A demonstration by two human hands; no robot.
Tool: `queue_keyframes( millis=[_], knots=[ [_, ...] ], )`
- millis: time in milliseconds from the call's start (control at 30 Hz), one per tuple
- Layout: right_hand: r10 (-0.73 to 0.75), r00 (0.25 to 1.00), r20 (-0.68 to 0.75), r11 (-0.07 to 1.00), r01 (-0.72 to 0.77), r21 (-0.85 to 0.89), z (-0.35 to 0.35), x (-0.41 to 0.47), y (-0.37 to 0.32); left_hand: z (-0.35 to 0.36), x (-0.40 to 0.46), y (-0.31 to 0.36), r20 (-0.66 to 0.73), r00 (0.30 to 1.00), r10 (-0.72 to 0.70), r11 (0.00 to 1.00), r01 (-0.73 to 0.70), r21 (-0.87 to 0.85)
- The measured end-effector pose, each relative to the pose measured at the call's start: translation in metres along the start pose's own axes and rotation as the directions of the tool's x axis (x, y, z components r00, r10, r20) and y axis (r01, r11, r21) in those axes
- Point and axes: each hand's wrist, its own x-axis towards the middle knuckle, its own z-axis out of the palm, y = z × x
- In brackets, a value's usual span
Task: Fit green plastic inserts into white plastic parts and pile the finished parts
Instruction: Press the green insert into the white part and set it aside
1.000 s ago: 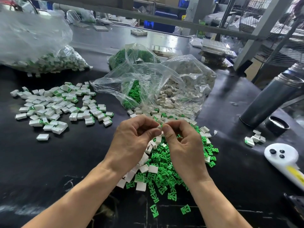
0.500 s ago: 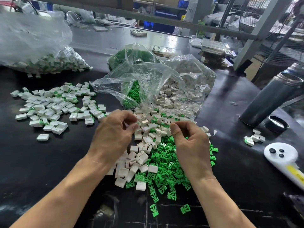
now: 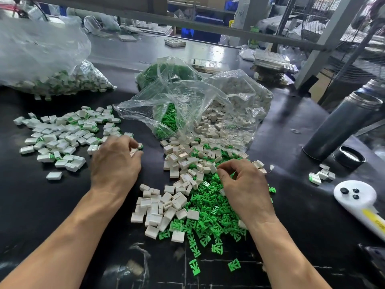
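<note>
Clear bag (image 3: 193, 105), landmark, on black surface (image 3: 41, 205). White parts (image 3: 179, 161): heaped before it; light, stiff, pinch by edges. Green inserts (image 3: 210, 207): nearer, tiny, probably slippery. Left hand (image 3: 115, 161) grip holds a finished part; right hand (image 3: 243, 184) pinching among inserts, contents unclear.

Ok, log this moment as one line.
left hand: at finished white-and-green parts pile | right hand: on loose green plastic inserts

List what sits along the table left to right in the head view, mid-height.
Pile of finished parts → left hand → loose white parts → right hand → dark flask → white controller.
</note>
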Motion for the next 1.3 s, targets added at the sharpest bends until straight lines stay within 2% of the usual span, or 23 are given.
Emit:
queue_keyframes(
  millis=[133,233,467,600,667,833,933,1000,1067,1133,1300],
  knots=[
    [0.014,1.0,0.017,0.986,-0.011,-0.167,0.0,-0.001,-0.003,0.0,-0.017,0.019,0.185,0.981,0.059,0.986,-0.028,-0.167],
    [0.035,0.998,0.048,0.968,-0.022,-0.249,0.001,0.0,-0.005,0.004,-0.028,0.03,0.276,0.956,0.095,0.987,-0.054,-0.153],
    [0.011,1.0,0.026,0.96,-0.003,-0.281,0.007,0.0,-0.007,0.007,-0.032,0.037,0.285,0.956,0.072,0.997,-0.075,0.0],
    [-0.032,0.999,-0.027,0.966,0.024,-0.256,0.009,0.0,-0.006,0.009,-0.03,0.038,0.31,0.949,0.064,0.997,-0.048,-0.058],
    [-0.04,0.997,-0.061,0.985,0.029,-0.17,0.009,-0.001,-0.006,0.01,-0.03,0.038,0.321,0.946,0.048,0.995,-0.016,-0.102],
    [-0.011,0.992,-0.124,0.985,0.032,0.172,0.009,-0.002,-0.006,0.015,-0.03,0.035,0.327,0.943,0.058,0.989,-0.009,-0.149],
    [0.034,0.994,-0.1,0.915,0.009,0.403,0.01,-0.001,-0.004,0.018,-0.029,0.033,0.317,0.946,0.063,0.982,-0.001,-0.19],
    [0.065,0.996,-0.056,0.826,-0.022,0.563,0.009,0.0,-0.003,0.016,-0.029,0.032,0.318,0.946,0.067,0.961,0.024,-0.275],
    [0.081,0.997,-0.002,0.729,-0.057,0.682,0.007,0.001,-0.004,0.011,-0.03,0.034,0.344,0.934,0.096,0.885,0.078,-0.46],
    [0.078,0.996,0.052,0.64,-0.09,0.763,0.006,0.001,-0.004,0.004,-0.033,0.041,0.377,0.915,0.145,0.76,0.141,-0.634],
    [0.024,0.986,0.164,0.455,-0.157,0.877,0.005,0.001,-0.005,-0.002,-0.042,0.058,0.415,0.884,0.212,0.55,0.243,-0.799]
  ],
)
